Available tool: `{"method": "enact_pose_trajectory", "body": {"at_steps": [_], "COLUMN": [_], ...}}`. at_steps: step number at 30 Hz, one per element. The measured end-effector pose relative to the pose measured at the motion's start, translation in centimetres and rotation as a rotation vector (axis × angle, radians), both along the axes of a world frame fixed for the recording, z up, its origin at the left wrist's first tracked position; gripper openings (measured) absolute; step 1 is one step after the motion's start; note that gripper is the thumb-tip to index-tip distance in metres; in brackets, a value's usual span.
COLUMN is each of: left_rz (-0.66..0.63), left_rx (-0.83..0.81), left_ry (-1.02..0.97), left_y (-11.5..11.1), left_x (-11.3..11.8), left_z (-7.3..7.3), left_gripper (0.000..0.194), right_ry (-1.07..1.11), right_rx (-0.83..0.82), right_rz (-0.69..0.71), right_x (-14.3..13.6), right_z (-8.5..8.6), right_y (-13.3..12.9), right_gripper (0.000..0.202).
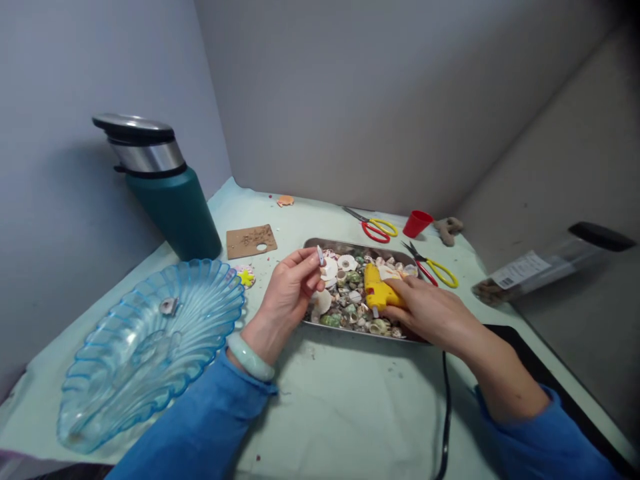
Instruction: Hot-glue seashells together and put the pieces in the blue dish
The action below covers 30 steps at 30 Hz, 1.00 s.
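Head view: the left hand (pixel 291 283) pinches a small white piece (pixel 321 255) while the right hand (pixel 433 310) grips a yellow glue gun (pixel 377 292).

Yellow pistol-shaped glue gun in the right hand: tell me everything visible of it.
The yellow pistol-shaped glue gun looks plastic, with a small reddish mark on its side and a short pale tip at the body's lower end in the picture. The bare right hand grips it, hiding most of the handle. It is held over the rectangular metal tray of mixed shells; whether it touches any is unclear. A black cord shows below the hand, any join hidden.
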<state>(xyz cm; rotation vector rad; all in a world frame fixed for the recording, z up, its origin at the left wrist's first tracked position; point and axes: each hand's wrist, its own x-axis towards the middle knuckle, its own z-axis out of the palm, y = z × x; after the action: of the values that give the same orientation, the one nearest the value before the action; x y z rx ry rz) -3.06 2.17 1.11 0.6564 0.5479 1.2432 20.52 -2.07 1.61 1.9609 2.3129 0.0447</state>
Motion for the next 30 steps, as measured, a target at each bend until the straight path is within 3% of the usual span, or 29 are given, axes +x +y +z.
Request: {"method": "enact_pose_trajectory", "body": {"at_steps": [4,8,13,20,23,27,30], "left_rz": [0.004,0.014,0.008,0.032,0.043,0.076,0.073], "left_rx": [0.002,0.017,0.025,0.022,0.022,0.037,0.027], "left_ry": [-0.003,-0.011,-0.024,-0.075,-0.080,-0.093,-0.092], "left_y": [0.1,0.1,0.2,0.2,0.1,0.2,0.1], "left_x": [-0.1,-0.2,-0.3,-0.5,-0.5,-0.6,-0.4], "left_z": [0.1,0.0,0.0,0.4,0.4,0.3,0.2], "left_gripper": [0.022,0.019,0.020,0.018,0.016,0.015,0.016], "right_ry": [0.072,0.212,0.090,0.133,0.196,0.339,0.664], "right_rx": [0.112,0.142,0.030,-0.007,-0.001,0.030,-0.063], "right_rz": [0.117,0.223,0.283,0.352,0.338,0.325,0.265], "right_x": [-0.5,-3.8,-7.9,-11.2,-11.5,-9.8,-8.0], "right_z": [2.3,4.0,3.4,1.3,0.9,1.6,2.3], "right_y": [-0.3,0.5,2.6,3.0,3.2,3.3,3.0], "right_gripper": [0.043,0.026,0.019,0.014,0.014,0.017,0.019]}}
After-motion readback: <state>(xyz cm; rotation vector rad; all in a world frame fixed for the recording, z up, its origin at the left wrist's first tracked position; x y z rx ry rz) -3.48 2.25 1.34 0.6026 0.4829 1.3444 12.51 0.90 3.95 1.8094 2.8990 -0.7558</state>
